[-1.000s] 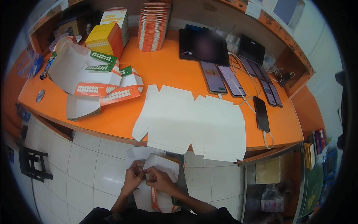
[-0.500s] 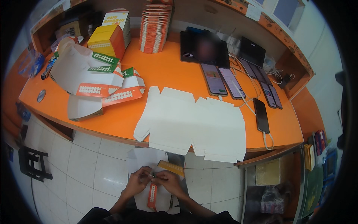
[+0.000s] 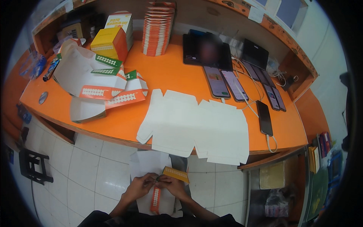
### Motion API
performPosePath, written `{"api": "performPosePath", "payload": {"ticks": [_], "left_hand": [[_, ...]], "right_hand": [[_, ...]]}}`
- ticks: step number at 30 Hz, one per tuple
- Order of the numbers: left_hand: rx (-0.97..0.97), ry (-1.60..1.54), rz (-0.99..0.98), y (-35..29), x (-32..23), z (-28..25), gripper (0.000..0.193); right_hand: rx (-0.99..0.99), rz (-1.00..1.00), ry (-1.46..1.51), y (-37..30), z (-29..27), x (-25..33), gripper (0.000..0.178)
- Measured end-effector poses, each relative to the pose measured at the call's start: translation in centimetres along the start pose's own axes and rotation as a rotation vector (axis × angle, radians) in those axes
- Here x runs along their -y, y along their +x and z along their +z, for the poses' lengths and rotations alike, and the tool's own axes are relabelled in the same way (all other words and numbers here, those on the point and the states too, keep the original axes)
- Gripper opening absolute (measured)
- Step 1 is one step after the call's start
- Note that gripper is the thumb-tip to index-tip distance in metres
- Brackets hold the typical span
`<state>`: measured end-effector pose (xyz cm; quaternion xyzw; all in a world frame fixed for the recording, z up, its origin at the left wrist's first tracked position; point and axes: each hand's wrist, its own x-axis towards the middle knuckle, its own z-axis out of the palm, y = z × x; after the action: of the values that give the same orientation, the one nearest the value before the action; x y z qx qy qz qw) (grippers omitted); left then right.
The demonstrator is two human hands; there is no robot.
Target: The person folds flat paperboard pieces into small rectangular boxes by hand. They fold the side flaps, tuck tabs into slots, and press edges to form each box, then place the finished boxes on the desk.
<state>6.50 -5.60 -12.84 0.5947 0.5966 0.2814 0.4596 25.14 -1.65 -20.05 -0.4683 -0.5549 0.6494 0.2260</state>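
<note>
A partly folded cardboard box [image 3: 149,162] rests on my lap below the desk edge, its white inner side facing up. One yellow patterned flap [image 3: 176,173] stands up at its right, and an orange patterned strip [image 3: 155,199] runs toward me. My left hand [image 3: 142,186] is closed, pinching a small dark piece of the box near its middle. Right beside it, my right hand [image 3: 171,185] pinches the same spot, fingertips almost meeting the left ones. What lies between the fingertips is mostly hidden.
On the orange desk [image 3: 166,72] lie flat white box blanks [image 3: 196,125]. Folded boxes [image 3: 87,81] sit at the left, with a yellow box [image 3: 107,42] and an orange-and-white stack [image 3: 155,32] behind. Several phones [image 3: 216,82] with cables are at the right. A black stool [image 3: 34,164] stands on the floor.
Both hands stay together at the box's middle, their fingers shifting slightly. The yellow flap has moved a little right and down. The view has shifted slightly.
</note>
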Motion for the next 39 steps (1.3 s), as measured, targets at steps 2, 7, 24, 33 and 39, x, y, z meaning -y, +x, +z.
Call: {"api": "performPosePath", "payload": {"ticks": [2, 7, 24, 33, 39], "left_hand": [[0.038, 0.028, 0.002, -0.3, 0.1, -0.2, 0.037], [-0.025, -0.002, 0.059, -0.4, 0.6, 0.7, 0.041], [-0.517, 0.086, 0.280, -4.3, 0.8, -6.7, 0.030], [-1.423, 0.420, 0.595, -3.9, 0.9, -21.6, 0.036], [-1.066, 0.706, 0.775, 9.2, -14.6, -30.3, 0.032]], "right_hand": [[-0.019, -0.033, -0.035, 0.2, 0.2, -0.4, 0.022], [0.068, -0.029, 0.090, 0.3, 0.1, -1.1, 0.020], [0.969, -0.323, -0.040, -6.7, -4.2, 14.1, 0.045], [0.774, -0.371, 0.049, -6.2, -5.2, 16.1, 0.041], [0.737, -0.420, -0.002, -5.9, -4.0, 15.7, 0.038]]}}
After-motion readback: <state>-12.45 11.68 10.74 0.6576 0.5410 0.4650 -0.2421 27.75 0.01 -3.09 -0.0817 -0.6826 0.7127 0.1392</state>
